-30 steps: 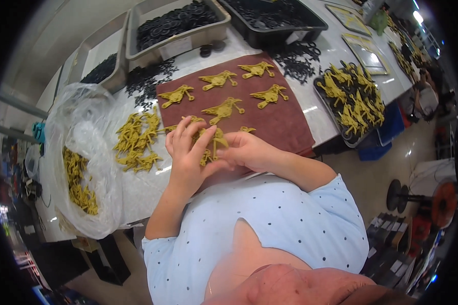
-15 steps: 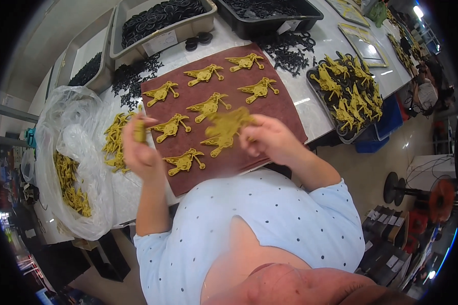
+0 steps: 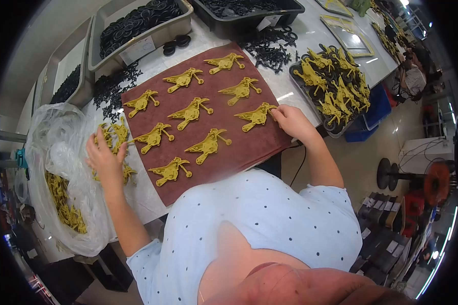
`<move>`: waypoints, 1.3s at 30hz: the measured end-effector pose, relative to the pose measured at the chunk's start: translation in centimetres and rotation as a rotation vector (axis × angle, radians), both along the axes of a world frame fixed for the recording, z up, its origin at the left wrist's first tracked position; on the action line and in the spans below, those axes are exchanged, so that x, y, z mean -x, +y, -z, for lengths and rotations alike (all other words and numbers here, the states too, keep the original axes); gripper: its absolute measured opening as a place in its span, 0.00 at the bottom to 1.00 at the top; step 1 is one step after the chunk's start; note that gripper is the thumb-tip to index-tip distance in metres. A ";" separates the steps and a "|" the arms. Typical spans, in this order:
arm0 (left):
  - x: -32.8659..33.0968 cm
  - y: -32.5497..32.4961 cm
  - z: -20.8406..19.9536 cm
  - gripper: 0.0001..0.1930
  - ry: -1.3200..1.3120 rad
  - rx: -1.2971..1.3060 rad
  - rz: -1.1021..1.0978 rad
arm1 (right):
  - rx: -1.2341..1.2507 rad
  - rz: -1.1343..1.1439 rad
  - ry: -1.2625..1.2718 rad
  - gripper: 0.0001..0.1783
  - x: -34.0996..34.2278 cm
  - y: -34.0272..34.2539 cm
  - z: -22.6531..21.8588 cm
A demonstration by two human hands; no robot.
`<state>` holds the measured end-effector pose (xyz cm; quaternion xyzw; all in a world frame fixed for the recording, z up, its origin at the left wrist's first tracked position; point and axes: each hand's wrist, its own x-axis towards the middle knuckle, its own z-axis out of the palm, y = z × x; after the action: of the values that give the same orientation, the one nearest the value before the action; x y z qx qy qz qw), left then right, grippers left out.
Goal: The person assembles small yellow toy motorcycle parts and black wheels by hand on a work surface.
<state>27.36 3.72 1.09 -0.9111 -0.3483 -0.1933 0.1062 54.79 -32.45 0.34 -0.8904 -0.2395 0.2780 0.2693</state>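
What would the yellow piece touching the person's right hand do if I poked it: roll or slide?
The yellow piece lies flat, so it would probably slide, not roll. The maroon cloth under it looks soft, so it may drag a little. Its thin, jutting shape suggests it could be fragile.

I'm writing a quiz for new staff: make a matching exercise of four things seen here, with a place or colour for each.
1. Left hand
2. Right hand
3. Cloth
4. Bag

A. Clear, left of the loose pile
B. Dark red, under yellow parts
C. At the Cloth's rightmost part
D. Over the loose pile

Pairs: 1-D; 2-C; 3-B; 4-A
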 end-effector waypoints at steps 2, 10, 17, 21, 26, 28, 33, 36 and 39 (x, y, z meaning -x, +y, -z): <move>-2.4 -3.1 -0.8 0.31 -0.168 0.148 0.349 | 0.132 0.060 -0.264 0.22 1.3 0.2 -0.8; -7.9 -13.5 0.0 0.30 0.147 0.465 0.777 | -0.189 -0.253 -0.468 0.35 2.4 1.1 1.3; -9.0 -13.8 0.8 0.34 0.208 0.446 0.907 | -0.357 -0.209 -0.599 0.22 0.4 0.8 0.9; -9.7 -13.8 -0.8 0.32 0.239 0.529 0.903 | -0.322 -0.124 -0.688 0.12 -6.1 3.4 0.1; -13.9 -12.6 -1.5 0.30 0.091 0.485 0.898 | -0.191 -0.347 -0.804 0.11 -12.2 8.3 1.8; -16.8 -11.6 -0.7 0.29 0.021 0.377 0.924 | 0.083 -0.420 -0.870 0.09 -13.5 9.7 2.7; -24.1 -9.7 3.5 0.30 0.083 0.243 0.899 | -0.043 -0.452 -0.825 0.12 -16.4 10.3 1.2; -25.8 -9.2 4.1 0.32 0.163 0.253 0.864 | -0.191 -0.279 -0.587 0.14 -16.6 10.0 -2.1; -26.5 -9.3 4.2 0.35 0.320 0.412 0.844 | -0.179 -0.161 -0.346 0.12 -17.2 9.4 -3.6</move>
<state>53.84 -5.58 -3.15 -0.9929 0.0410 -0.0044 -0.1114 72.03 -23.08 3.92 -0.8754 -0.3764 0.1190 0.2790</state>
